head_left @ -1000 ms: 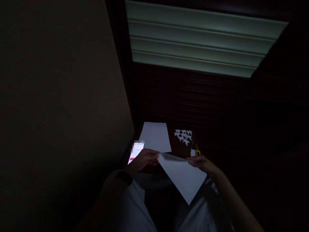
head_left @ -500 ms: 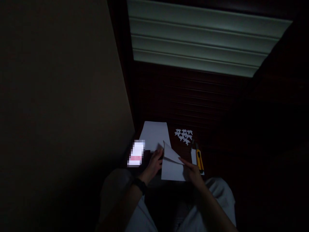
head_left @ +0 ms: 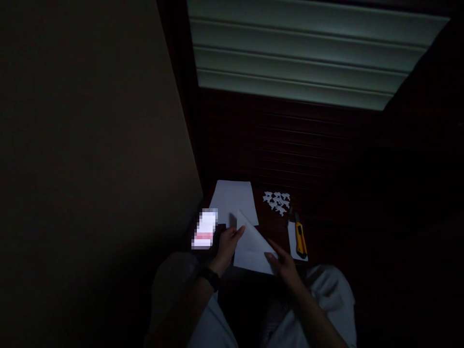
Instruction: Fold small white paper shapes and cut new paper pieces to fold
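Observation:
A white sheet of paper (head_left: pixel 252 249), folded over along a diagonal edge, is held up between both hands above the near edge of the small dark table. My left hand (head_left: pixel 228 244), with a dark band on its wrist, grips the sheet's left side, thumb on top. My right hand (head_left: pixel 284 263) pinches the sheet's right corner at the lower end of the diagonal fold. Behind it lies a stack of white paper (head_left: pixel 234 195), partly covered by the held sheet.
A pile of small white cut paper shapes (head_left: pixel 277 200) lies at the back right. A yellow utility knife (head_left: pixel 300 239) rests on a white paper piece (head_left: pixel 293 241), a thin dark tool (head_left: pixel 289 216) beside it. A lit, blurred phone (head_left: pixel 206 229) is at left. A wall (head_left: pixel 108 145) borders the left side.
The folded flap now lies flatter on the sheet, its diagonal edge straighter. The sheet has shifted slightly left, and my left thumb has come onto its front.

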Demonstrator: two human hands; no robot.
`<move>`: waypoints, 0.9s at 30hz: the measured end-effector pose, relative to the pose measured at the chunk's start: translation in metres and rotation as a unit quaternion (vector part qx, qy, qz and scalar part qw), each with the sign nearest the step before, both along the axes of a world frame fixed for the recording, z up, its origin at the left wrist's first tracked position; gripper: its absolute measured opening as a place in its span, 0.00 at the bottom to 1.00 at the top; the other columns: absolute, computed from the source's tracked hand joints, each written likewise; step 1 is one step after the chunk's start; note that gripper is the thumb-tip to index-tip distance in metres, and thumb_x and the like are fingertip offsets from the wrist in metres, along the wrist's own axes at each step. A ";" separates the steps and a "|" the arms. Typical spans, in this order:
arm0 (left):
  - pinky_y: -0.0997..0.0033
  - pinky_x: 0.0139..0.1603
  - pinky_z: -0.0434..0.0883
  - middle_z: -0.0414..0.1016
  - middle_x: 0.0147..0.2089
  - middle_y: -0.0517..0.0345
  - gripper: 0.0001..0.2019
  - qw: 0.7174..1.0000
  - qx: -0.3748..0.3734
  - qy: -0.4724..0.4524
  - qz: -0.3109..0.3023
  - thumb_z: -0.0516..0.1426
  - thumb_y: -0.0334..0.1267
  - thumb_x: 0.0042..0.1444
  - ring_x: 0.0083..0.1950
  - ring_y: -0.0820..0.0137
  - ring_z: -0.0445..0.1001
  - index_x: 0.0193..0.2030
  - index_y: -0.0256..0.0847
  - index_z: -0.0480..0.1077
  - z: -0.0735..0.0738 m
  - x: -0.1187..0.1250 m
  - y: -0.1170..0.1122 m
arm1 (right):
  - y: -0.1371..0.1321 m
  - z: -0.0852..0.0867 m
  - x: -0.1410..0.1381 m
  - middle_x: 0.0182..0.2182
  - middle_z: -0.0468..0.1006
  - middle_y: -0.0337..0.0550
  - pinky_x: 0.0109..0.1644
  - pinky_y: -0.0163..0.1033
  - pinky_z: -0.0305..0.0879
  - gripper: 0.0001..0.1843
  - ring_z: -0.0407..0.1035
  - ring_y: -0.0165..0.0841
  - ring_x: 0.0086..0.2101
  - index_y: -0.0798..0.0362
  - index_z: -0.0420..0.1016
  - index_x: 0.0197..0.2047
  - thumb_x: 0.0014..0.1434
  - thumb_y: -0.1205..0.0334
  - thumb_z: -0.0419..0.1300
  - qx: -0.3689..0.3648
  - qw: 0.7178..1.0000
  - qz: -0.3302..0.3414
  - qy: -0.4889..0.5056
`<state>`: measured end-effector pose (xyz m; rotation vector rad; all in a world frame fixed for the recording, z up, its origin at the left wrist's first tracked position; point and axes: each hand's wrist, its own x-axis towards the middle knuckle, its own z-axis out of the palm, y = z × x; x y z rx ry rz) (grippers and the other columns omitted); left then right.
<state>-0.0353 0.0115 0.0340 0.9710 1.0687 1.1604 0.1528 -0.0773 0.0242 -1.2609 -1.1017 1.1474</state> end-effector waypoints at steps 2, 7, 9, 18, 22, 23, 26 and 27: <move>0.75 0.25 0.65 0.73 0.26 0.57 0.19 1.000 -0.003 0.012 0.011 0.62 0.52 0.42 0.27 0.70 0.71 0.27 0.34 0.69 -0.002 0.001 -0.001 | 0.000 -0.005 0.001 0.50 0.72 0.47 0.55 0.48 0.57 0.27 0.64 0.42 0.50 0.51 0.68 0.54 0.54 0.48 0.58 -0.005 1.000 0.011 0.015; 0.77 0.23 0.62 0.71 0.23 0.59 0.19 0.999 0.000 0.039 0.032 0.63 0.52 0.40 0.25 0.72 0.69 0.24 0.35 0.68 -0.006 0.002 0.002 | -0.001 -0.017 0.005 0.46 0.75 0.46 0.50 0.48 0.61 0.28 0.69 0.43 0.44 0.52 0.70 0.53 0.51 0.49 0.61 -0.042 0.989 0.047 0.133; 0.77 0.23 0.62 0.71 0.23 0.60 0.19 0.998 0.003 0.046 0.032 0.63 0.52 0.40 0.24 0.73 0.68 0.23 0.35 0.67 -0.008 0.002 0.004 | -0.004 -0.018 0.005 0.45 0.75 0.46 0.47 0.47 0.62 0.29 0.69 0.43 0.42 0.52 0.70 0.53 0.49 0.51 0.64 -0.056 0.981 0.071 0.174; 0.75 0.28 0.66 0.73 0.27 0.60 0.16 0.997 0.044 0.036 0.045 0.64 0.47 0.41 0.28 0.72 0.72 0.28 0.36 0.67 -0.012 0.004 0.015 | -0.004 0.000 0.001 0.46 0.74 0.45 0.50 0.47 0.60 0.32 0.68 0.43 0.45 0.49 0.68 0.54 0.44 0.55 0.67 -0.095 0.957 0.091 0.257; 0.74 0.29 0.67 0.74 0.29 0.57 0.17 0.996 0.055 0.060 0.024 0.64 0.47 0.41 0.30 0.69 0.73 0.31 0.36 0.67 -0.006 0.013 0.032 | 0.019 0.004 0.005 0.43 0.76 0.47 0.46 0.46 0.63 0.29 0.70 0.42 0.42 0.51 0.70 0.51 0.46 0.49 0.65 -0.103 0.967 0.047 0.230; 0.74 0.29 0.67 0.74 0.29 0.57 0.17 0.996 0.063 0.067 0.022 0.64 0.46 0.40 0.30 0.69 0.73 0.31 0.36 0.67 -0.004 0.017 0.037 | 0.025 0.005 0.006 0.41 0.77 0.46 0.44 0.45 0.63 0.29 0.70 0.42 0.41 0.51 0.69 0.51 0.46 0.50 0.65 -0.103 0.969 0.045 0.219; 0.76 0.27 0.66 0.73 0.26 0.60 0.17 0.991 0.096 0.089 0.013 0.65 0.44 0.39 0.28 0.72 0.72 0.33 0.37 0.68 0.001 0.027 0.047 | 0.038 0.006 0.005 0.36 0.78 0.45 0.42 0.45 0.64 0.32 0.72 0.41 0.37 0.50 0.66 0.54 0.46 0.55 0.67 -0.094 0.973 0.062 0.200; 0.77 0.26 0.65 0.72 0.25 0.61 0.18 0.989 0.109 0.100 0.006 0.65 0.44 0.38 0.27 0.72 0.72 0.34 0.37 0.69 0.003 0.030 0.048 | 0.040 0.006 0.004 0.35 0.78 0.44 0.41 0.45 0.65 0.33 0.72 0.41 0.36 0.50 0.64 0.55 0.45 0.56 0.67 -0.091 0.973 0.071 0.201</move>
